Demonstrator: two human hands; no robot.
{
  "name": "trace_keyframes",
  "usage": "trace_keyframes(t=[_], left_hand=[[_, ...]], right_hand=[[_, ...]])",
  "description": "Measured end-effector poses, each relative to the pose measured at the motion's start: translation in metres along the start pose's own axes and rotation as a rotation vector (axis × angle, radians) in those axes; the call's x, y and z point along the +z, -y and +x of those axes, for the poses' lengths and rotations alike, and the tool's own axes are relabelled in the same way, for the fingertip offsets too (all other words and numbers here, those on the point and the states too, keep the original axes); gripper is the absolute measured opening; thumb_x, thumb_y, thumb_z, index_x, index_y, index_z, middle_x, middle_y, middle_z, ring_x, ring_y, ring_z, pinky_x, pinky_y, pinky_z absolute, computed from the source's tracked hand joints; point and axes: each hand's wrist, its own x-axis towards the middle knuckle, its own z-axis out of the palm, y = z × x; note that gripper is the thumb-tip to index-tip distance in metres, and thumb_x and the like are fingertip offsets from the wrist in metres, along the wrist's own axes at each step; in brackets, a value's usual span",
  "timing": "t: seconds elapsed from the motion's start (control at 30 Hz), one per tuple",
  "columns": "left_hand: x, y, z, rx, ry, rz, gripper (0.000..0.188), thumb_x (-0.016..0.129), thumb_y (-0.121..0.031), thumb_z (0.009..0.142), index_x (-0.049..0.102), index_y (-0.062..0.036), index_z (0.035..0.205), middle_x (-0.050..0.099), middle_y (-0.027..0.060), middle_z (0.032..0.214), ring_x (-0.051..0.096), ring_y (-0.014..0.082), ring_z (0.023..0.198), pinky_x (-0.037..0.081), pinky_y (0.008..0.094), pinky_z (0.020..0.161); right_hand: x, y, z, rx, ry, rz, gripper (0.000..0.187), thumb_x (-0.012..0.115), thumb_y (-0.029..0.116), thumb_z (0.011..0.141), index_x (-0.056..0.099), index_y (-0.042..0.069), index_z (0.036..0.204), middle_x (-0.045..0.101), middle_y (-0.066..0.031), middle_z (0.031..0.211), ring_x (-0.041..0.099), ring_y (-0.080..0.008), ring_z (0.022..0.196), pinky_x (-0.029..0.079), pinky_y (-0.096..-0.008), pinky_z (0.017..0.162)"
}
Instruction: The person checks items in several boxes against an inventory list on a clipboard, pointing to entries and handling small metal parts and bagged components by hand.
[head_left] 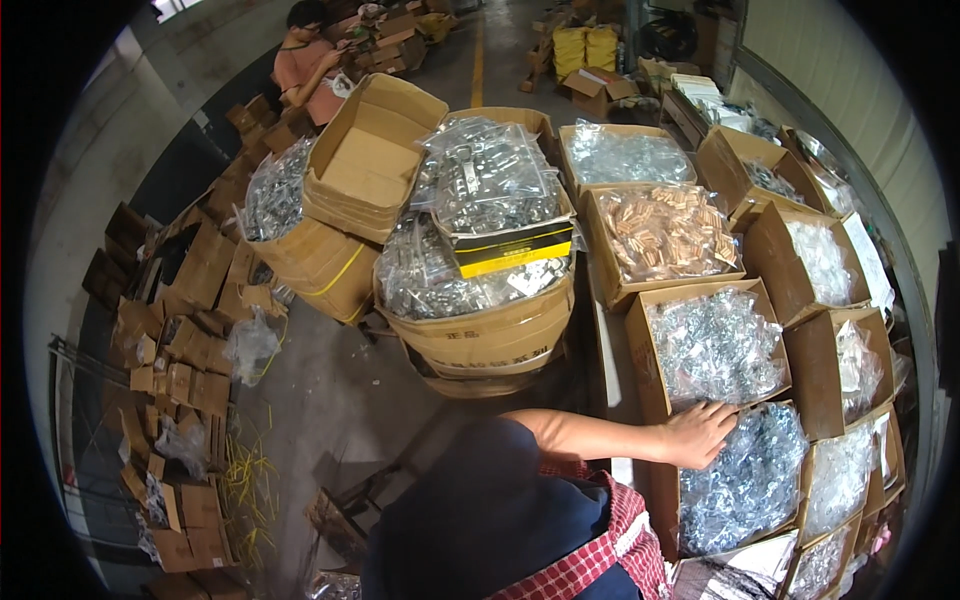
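Observation:
My left hand (700,436) reaches to the right, palm down with its fingers stretched out. It lies at the border between two open cardboard boxes. Under and beside the fingers are clear bags of bluish-grey small metal parts (745,485) in the nearer box. Just beyond the hand, bags of silver small metal parts (712,345) fill the other box. Nothing shows gripped in this hand, though the undersides of its fingers are hidden. My right hand is out of view.
A box of copper-coloured parts (665,235) stands farther along the row. A large carton (475,345) heaped with bagged metal parts stands left of it, beside an empty tilted box (365,150). Flattened cardboard (195,385) lines the left. Another person (310,75) stands at the back left.

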Motion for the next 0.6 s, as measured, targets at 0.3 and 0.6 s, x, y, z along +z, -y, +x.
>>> trace_keyframes(t=[0.3, 0.6], left_hand=[[-0.001, -0.001, -0.003, -0.025, 0.021, -0.005, 0.054, 0.05, -0.023, 0.095, 0.044, 0.0129, 0.135, 0.042, 0.0291, 0.143, 0.042, 0.0406, 0.132, 0.036, 0.0489, 0.11], [0.002, -0.005, 0.01, 0.067, -0.018, -0.062, 0.048, 0.054, -0.019, 0.09, 0.051, 0.012, 0.127, 0.049, 0.0294, 0.137, 0.048, 0.0415, 0.128, 0.04, 0.0493, 0.107]], right_hand=[[-0.002, -0.003, -0.003, -0.002, -0.01, -0.007, 0.048, 0.053, 0.01, 0.075, 0.059, -0.003, 0.121, 0.064, -0.0115, 0.109, 0.06, -0.0223, 0.097, 0.05, -0.0337, 0.084], [-0.061, -0.028, -0.05, 0.01, -0.22, 0.118, 0.047, 0.053, 0.01, 0.075, 0.06, -0.002, 0.12, 0.064, -0.0105, 0.107, 0.061, -0.0218, 0.094, 0.051, -0.0333, 0.082]])
